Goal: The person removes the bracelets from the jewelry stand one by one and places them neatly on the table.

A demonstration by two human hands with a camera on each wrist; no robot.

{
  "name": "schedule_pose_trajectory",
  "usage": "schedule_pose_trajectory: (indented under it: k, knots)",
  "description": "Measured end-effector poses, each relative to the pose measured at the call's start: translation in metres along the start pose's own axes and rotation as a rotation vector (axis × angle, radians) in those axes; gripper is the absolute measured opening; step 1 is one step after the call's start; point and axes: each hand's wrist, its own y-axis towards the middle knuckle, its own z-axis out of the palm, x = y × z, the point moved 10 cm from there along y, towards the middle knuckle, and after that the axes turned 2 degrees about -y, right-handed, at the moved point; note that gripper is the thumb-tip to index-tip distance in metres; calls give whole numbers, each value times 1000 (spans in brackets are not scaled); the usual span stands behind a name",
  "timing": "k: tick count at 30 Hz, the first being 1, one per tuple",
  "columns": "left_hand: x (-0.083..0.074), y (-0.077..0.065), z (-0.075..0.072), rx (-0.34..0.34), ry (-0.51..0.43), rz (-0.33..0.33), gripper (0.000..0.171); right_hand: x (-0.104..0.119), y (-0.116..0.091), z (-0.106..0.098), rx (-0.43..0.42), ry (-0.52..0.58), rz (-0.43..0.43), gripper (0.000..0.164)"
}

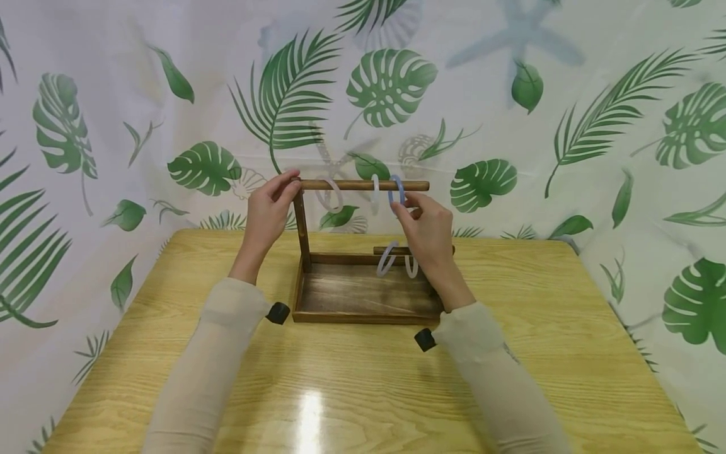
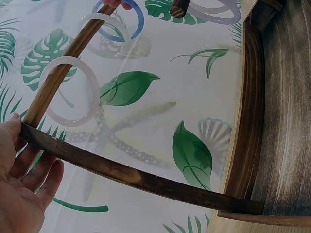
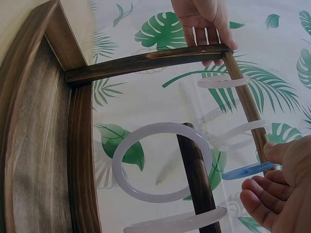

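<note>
A dark wooden bangle stand has an upright post [image 1: 302, 233] and an upper rod [image 1: 351, 185]. My left hand [image 1: 266, 208] grips the corner where they meet, thumb on one side and fingers behind. Near the rod's free end, my right hand [image 1: 428, 233] pinches a blue bangle [image 3: 248, 171] that encircles the rod. A pale pinkish bangle [image 2: 95, 92] hangs closer to the post, and a clear whitish bangle [image 1: 375, 195] hangs beside the blue one. Lower down, a shorter rod [image 3: 197, 174] carries a lavender bangle [image 3: 116, 170] and another pale bangle [image 3: 175, 222].
The stand's shallow tray base [image 1: 363, 317] rests on a yellow wood-grain table [image 1: 351, 384]. Behind the table hangs a white cloth [image 1: 221, 113] printed with green leaves. Black wrist devices show at both cuffs.
</note>
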Motion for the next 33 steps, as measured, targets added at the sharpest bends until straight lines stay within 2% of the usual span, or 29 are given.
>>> schedule_pose_trajectory:
  k: [6, 12, 17, 22, 33]
  knots:
    - [2, 1, -1, 15, -21, -35, 36, 1, 1, 2, -12, 6, 1, 21]
    - [6, 5, -2, 64, 14, -92, 39, 2, 2, 0, -45, 1, 6, 19]
    - [9, 5, -2, 90, -7, -119, 39, 2, 1, 1, -42, -3, 15, 22]
    - [12, 5, -2, 86, -28, -123, 38, 2, 0, 3, -38, 11, 21, 24]
    - [10, 6, -4, 66, 4, -99, 36, 1, 2, 5, -49, 21, 28, 19]
